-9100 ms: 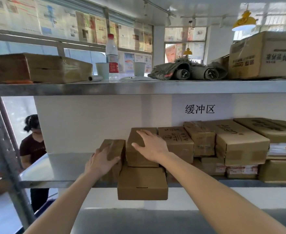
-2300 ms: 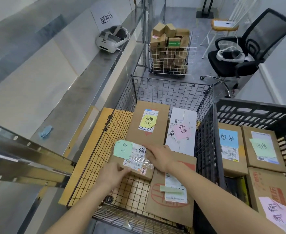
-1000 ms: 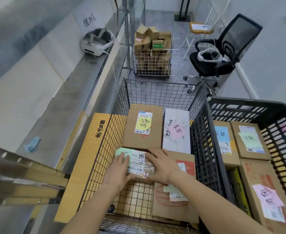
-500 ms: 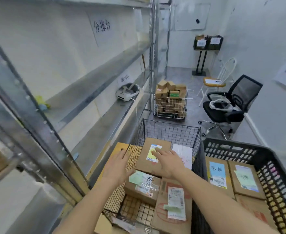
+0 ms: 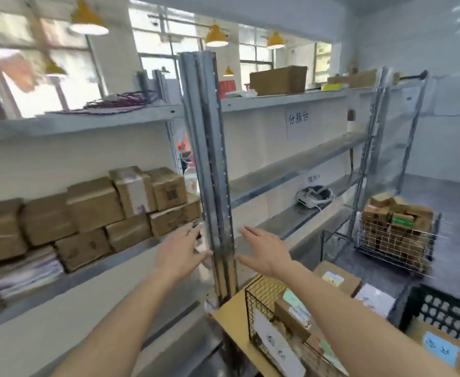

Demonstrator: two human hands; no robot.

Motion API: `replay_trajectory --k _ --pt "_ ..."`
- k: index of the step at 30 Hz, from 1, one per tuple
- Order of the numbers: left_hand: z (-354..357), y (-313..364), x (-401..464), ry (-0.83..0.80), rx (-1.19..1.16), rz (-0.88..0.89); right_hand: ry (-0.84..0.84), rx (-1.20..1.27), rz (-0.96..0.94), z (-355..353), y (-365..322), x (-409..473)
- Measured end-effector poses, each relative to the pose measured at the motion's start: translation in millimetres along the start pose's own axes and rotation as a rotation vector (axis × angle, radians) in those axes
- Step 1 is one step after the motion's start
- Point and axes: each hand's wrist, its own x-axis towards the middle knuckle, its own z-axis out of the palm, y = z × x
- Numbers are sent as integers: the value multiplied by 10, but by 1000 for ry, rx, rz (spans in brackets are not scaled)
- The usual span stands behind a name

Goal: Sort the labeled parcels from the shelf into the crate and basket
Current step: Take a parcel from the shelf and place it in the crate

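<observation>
Reaching up from the basket (image 5: 261, 300) toward the shelf (image 5: 92, 270), both hands are bare of any parcel: the left hand (image 5: 181, 253) and the right hand (image 5: 264, 251) float on either side of the steel upright (image 5: 209, 164), fingers straight and loosely spread, holding nothing. The parcels (image 5: 95, 213) still to be sorted are stacked on the shelf left of that upright, running toward its left end; sorted ones lie in the basket and in the black crate (image 5: 441, 317) at lower right.

The likeliest trouble, as I judge it, is the upright itself. It stands between the hands, so the right hand has to cross it to reach the stack, and a quick sweep could knock knuckles or forearm on the steel. The stack is uneven, with small boxes perched on bigger ones near the shelf's front edge; pulling a lower box could tip an upper one off the edge. The frame is motion-blurred, so labels cannot be read from here, and a parcel grabbed in haste could end up in the wrong container.

Compared with half a second ago, the view has swung up and left: then the hands hovered low over the labelled boxes in the basket, now they are raised to shelf height and the stacked parcels have come into sight.
</observation>
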Motion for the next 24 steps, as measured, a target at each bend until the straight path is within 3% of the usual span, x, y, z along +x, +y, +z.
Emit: replay_trajectory --k 12,24 --pt "-1884 -1837 -2122 255 118 -358 112 68 -475 -358 -3135 -29" --pt "-3019 -3818 -4580 357 154 -627 40 157 -672 -108 -6296 -858"
